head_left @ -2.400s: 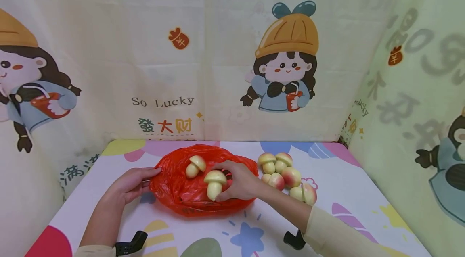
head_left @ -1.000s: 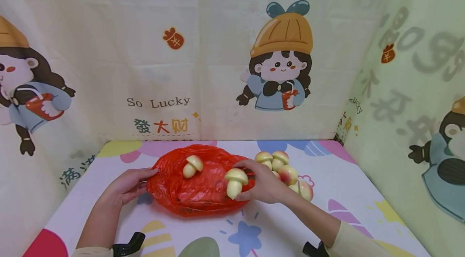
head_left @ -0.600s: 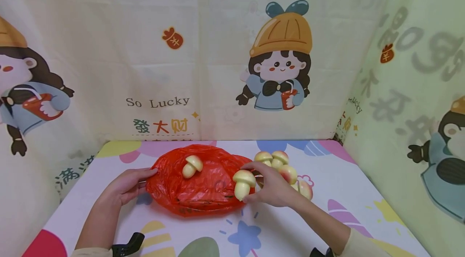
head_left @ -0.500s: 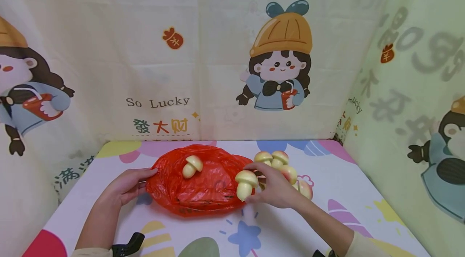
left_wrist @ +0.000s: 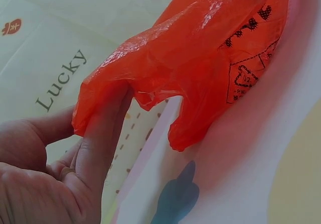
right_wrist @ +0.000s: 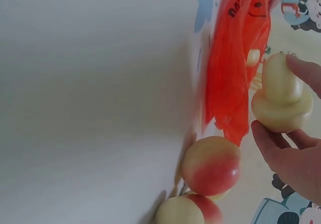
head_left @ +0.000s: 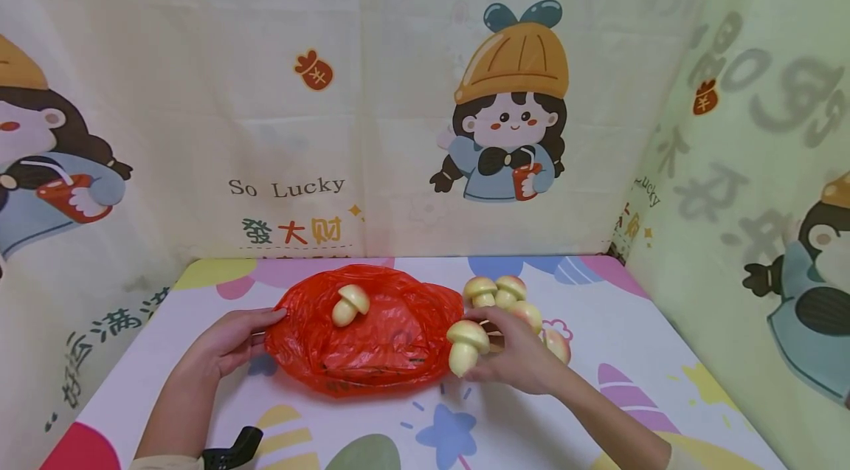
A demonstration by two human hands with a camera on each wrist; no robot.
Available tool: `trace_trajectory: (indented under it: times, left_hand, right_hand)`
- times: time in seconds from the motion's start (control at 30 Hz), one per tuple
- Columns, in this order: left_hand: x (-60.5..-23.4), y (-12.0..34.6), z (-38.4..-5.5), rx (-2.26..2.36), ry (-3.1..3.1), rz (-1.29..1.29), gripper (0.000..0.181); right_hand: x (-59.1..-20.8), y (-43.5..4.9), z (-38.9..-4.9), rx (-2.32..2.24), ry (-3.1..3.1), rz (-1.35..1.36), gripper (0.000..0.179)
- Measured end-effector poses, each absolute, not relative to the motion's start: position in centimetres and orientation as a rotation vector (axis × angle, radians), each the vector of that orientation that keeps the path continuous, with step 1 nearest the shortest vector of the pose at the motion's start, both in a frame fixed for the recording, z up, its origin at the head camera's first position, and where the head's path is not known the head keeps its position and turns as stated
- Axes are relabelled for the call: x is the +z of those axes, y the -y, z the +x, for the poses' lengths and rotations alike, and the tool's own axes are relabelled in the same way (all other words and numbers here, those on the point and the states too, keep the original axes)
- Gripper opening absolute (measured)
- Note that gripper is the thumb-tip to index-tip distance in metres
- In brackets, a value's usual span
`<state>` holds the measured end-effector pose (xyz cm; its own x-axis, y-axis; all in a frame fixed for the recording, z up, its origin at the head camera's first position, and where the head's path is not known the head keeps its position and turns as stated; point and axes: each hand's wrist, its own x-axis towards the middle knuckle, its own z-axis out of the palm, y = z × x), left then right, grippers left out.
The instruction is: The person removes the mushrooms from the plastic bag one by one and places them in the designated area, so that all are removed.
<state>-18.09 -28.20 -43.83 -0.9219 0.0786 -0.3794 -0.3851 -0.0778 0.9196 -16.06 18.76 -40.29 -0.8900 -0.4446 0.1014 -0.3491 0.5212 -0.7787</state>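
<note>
A red plastic bag (head_left: pixel 392 381) lies spread on the table with its mouth facing up. Inside it rests a pale yellow toy mushroom (head_left: pixel 350 305). My left hand (head_left: pixel 226 341) grips the bag's left edge, the thumb on the near side and fingers tucked behind the film, as the left wrist view shows. By the bag's right rim, my right hand (head_left: pixel 521 356) holds another toy mushroom (head_left: pixel 463 358) between thumb and fingers, cap up and stem down. In the right wrist view, the thumb touches the stem of that mushroom (right_wrist: pixel 282 103) and the fingers support its cap.
Several more toy mushrooms (head_left: pixel 510 291), their caps blushed red, are clustered right of the bag, partly hidden by my right hand. A colourful printed cloth (head_left: pixel 372 448) covers the table. Cartoon-printed curtains (head_left: pixel 398 160) stand behind and at both sides.
My right hand has moved right with its mushroom, from over the bag's middle to its right rim. My left hand keeps its hold, and the mushroom inside has stayed put.
</note>
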Motion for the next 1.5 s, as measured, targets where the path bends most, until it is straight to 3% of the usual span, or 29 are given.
trace_trajectory:
  times: [0.53, 1.27, 1.5]
  left_hand:
    - [-43.9, 28.2, -18.0, 2.082, -1.861, -0.346, 0.057]
    - [-43.9, 28.2, -18.4, 2.076, -1.85, -0.338, 0.047]
    - [-44.1, 28.3, -18.3, 2.07, -1.859, -0.358, 0.054]
  right_hand:
    - [-41.7, -20.9, -14.3, -1.28, -2.722, -0.782, 0.07]
    - [-42.0, -22.5, -13.2, -1.192, -2.82, -0.676, 0.073]
    - [-42.1, -22.8, -12.9, -1.132, -2.866, -0.641, 0.073]
